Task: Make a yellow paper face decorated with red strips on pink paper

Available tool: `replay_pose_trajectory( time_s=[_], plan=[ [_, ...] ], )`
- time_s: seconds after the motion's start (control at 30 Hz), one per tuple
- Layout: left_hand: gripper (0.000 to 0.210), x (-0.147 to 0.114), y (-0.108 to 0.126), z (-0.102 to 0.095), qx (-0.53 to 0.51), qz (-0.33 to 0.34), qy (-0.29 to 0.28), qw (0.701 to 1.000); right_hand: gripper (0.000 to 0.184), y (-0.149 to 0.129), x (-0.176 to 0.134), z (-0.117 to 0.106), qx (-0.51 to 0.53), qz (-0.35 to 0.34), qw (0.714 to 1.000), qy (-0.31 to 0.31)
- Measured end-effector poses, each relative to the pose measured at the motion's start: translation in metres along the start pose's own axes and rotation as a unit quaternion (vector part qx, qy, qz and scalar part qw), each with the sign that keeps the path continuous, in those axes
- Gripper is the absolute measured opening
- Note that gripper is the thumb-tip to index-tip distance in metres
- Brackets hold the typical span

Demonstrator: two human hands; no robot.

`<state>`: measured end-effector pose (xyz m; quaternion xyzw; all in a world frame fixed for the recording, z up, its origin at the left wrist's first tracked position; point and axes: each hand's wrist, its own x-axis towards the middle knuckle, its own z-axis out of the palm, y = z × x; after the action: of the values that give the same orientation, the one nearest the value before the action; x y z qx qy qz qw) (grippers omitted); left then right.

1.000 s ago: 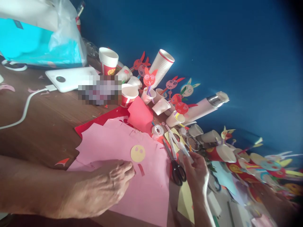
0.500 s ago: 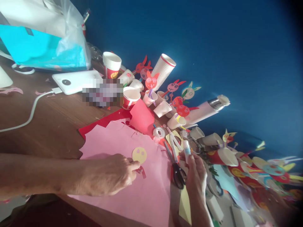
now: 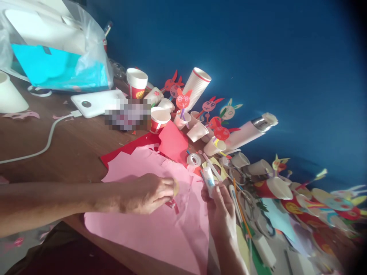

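Note:
My left hand [image 3: 150, 194] is over the pink paper sheet [image 3: 137, 233], its fingers pinched on a round yellow paper face [image 3: 176, 188]. Most of the face is hidden behind the fingers; only its right edge shows. Just below those fingertips, small dark pink paper pieces [image 3: 173, 206] lie on the sheet. My right hand [image 3: 220, 204] is closed around a white glue stick [image 3: 209, 176], which points up and to the left above the sheet's right edge. That hand covers nearly all of the scissors.
A tape roll [image 3: 194, 160] and red paper [image 3: 173, 142] lie behind the sheet. Paper cups [image 3: 197, 131] with rabbit faces on sticks crowd the back and right. A stack of cups [image 3: 197, 86] leans by the blue wall. At left are a white phone [image 3: 97, 103], a cable and a bag [image 3: 63, 68].
My left hand has lifted the yellow face, which lay flat on the sheet before, and turned it on edge. My right hand has moved left with the glue stick, over the scissors.

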<state>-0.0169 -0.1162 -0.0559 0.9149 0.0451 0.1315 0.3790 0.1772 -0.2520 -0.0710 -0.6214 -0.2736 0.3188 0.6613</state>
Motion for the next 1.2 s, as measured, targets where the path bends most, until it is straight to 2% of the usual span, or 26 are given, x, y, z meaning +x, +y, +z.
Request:
replay_pose_trajectory(
  time_s=[0.1,0.13,0.23,0.27,0.3,0.4,0.47,0.63,0.8,0.93,1.07,1.2],
  plan=[
    [0.017,0.007,0.003,-0.002,-0.151,-0.103,0.015,0.983,0.02,-0.001,-0.007,0.008,0.014,0.023,0.999,-0.037],
    [0.017,0.009,0.004,-0.002,-0.237,-0.145,0.032,0.96,0.02,-0.002,-0.01,0.012,0.01,0.029,0.998,-0.05],
    [0.03,0.015,0.006,0.002,-0.479,-0.222,0.064,0.847,0.02,-0.008,-0.02,0.025,-0.003,0.044,0.996,-0.076],
    [0.034,0.015,0.006,0.004,-0.514,-0.222,0.066,0.826,0.021,-0.01,-0.023,0.029,-0.007,0.05,0.995,-0.084],
    [0.035,0.016,0.007,0.005,-0.527,-0.216,0.069,0.819,0.022,-0.011,-0.025,0.034,-0.013,0.055,0.994,-0.093],
    [0.025,0.015,0.011,0.007,-0.529,-0.199,0.084,0.821,0.023,-0.013,-0.03,0.047,-0.021,0.063,0.991,-0.114],
    [0.024,0.015,0.014,0.005,-0.541,-0.201,0.105,0.81,0.025,-0.013,-0.031,0.054,-0.007,0.062,0.991,-0.117],
    [0.02,0.015,0.013,-0.001,-0.543,-0.187,0.133,0.808,0.033,-0.011,-0.03,0.06,-0.024,0.061,0.988,-0.137],
    [0.019,0.017,0.007,0.001,-0.553,-0.117,0.115,0.816,0.054,-0.007,-0.027,0.058,-0.038,0.082,0.981,-0.174],
    [0.016,0.017,0.009,-0.002,-0.575,-0.102,0.101,0.806,0.049,-0.005,-0.024,0.056,-0.015,0.075,0.978,-0.196],
    [0.019,0.016,0.009,-0.003,-0.552,-0.138,0.1,0.816,0.042,-0.002,-0.024,0.056,-0.039,0.025,0.988,-0.148],
    [0.023,0.014,0.006,-0.002,-0.496,-0.198,0.146,0.833,0.035,0.0,-0.028,0.058,-0.041,0.027,0.996,-0.08]
  ],
)
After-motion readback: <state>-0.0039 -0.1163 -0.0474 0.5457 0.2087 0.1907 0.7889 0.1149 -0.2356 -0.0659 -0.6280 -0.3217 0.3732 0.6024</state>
